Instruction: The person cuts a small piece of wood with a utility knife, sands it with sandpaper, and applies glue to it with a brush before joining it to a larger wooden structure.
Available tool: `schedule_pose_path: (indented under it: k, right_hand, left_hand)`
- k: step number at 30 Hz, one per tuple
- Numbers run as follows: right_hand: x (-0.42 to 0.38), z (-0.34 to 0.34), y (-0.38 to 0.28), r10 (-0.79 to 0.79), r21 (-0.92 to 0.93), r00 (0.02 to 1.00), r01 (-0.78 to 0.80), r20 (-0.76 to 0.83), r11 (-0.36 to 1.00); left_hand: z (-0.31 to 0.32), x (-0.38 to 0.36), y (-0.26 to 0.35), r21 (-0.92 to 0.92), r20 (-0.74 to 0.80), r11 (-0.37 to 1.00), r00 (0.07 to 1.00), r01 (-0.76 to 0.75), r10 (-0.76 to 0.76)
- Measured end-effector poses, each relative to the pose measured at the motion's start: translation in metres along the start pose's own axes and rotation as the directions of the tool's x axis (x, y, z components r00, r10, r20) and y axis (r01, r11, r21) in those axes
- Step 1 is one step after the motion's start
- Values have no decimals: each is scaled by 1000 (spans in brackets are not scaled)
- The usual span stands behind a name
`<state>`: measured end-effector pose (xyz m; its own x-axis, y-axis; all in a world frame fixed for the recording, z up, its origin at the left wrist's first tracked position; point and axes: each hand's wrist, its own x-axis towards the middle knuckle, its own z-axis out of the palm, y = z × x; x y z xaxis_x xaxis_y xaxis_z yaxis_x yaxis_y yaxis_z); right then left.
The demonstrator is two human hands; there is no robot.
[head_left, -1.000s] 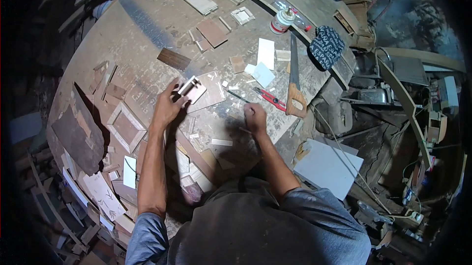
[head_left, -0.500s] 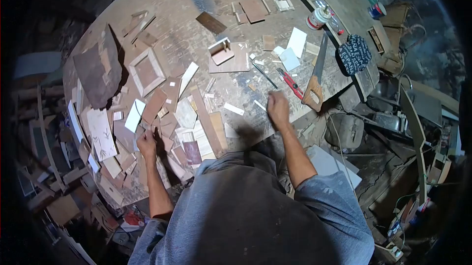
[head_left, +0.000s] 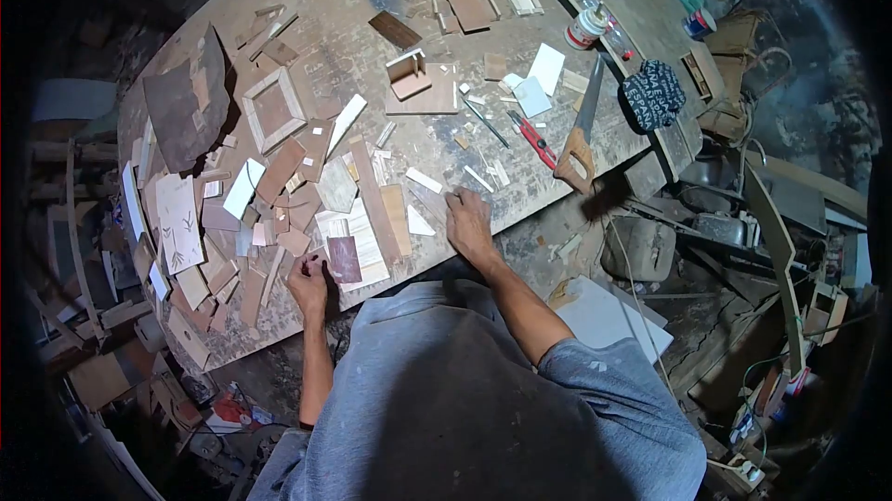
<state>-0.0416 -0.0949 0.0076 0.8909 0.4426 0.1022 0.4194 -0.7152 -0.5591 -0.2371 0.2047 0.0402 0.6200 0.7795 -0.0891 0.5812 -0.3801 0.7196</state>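
Note:
My left hand (head_left: 308, 289) is at the table's front edge with its fingers curled together. It is just left of a dark red rectangular piece (head_left: 345, 260); anything between the fingertips is too small to make out. Palm down, my right hand (head_left: 471, 230) rests at the edge with fingers spread, holding nothing visible. Close to it lie a small white strip (head_left: 424, 180), a white triangular offcut (head_left: 420, 221) and a thin white stick (head_left: 478, 178). Between the hands are a long brown strip (head_left: 373, 204) and a tan strip (head_left: 396, 220).
A handsaw (head_left: 581, 134), red cutter (head_left: 534, 140), pencil (head_left: 485, 123) and white glue jar (head_left: 586, 29) lie to the right, beside a dark printed cloth (head_left: 654, 96). A small wooden assembly (head_left: 409, 75) stands mid-table. Wood scraps and a square frame (head_left: 273, 110) are at left.
My left hand has moved right and nearer the table edge, away from the white piece. My right hand has shifted left, and its fingers are more spread. The view has shifted slightly.

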Motion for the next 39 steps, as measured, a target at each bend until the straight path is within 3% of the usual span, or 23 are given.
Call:
schedule_pose_path:
  k: [6, 11, 14, 15, 18, 21, 23, 24, 26, 27, 30, 33, 36, 39]
  right_hand:
    - [-11, -33, 44, 298, -23, 950, -301, -94, 953]
    - [13, -52, 91, 399, 6, 890, -407, -221, 913]
    - [46, -68, 113, 335, -17, 885, -360, -324, 933]
    - [59, -76, 118, 230, -11, 885, -257, -404, 966]
    - [87, -86, 139, 311, 32, 876, -323, -369, 946]
    - [93, -83, 161, 263, -219, 917, -335, -300, 916]
    - [89, -77, 178, 196, -285, 941, -275, -276, 918]
    - [89, -82, 181, 229, -246, 950, -279, -213, 928]
    - [88, -94, 187, 281, -165, 956, -291, -83, 942]
    - [88, -89, 199, 172, -65, 949, -196, -265, 979]
    - [89, -92, 204, 286, 188, 879, -229, -382, 955]
    - [101, -89, 217, 333, 120, 839, -313, -429, 942]
    - [119, -118, 191, 160, -280, 897, -292, -412, 914]
    - [124, -100, 205, -7, -346, 966, -85, -257, 934]
  left_hand:
    - [5, -1, -5, 128, 68, 985, 992, -117, 109]
    - [25, 8, 33, -27, 112, 993, 986, -119, 121]
    - [45, 17, 57, -77, 87, 988, 987, -130, 137]
    - [51, 19, 71, -78, 87, 988, 987, -132, 138]
    - [77, 26, 89, -75, 114, 996, 991, -56, 64]
    - [99, 35, 129, -3, 186, 999, 982, -34, 34]
    - [127, 44, 138, -144, 188, 982, 970, -127, 153]
    - [139, 47, 144, -215, 180, 962, 961, -169, 210]
    - [153, 50, 155, -174, 209, 982, 971, -79, 115]
    - [154, 52, 168, -134, 232, 990, 970, -46, 76]
    - [159, 56, 192, -67, 240, 997, 970, -31, 46]
    - [160, 57, 198, -14, 262, 999, 964, -36, 38]
    - [158, 58, 202, -16, 256, 997, 963, -81, 82]
    - [150, 62, 209, -18, 247, 997, 966, -70, 72]
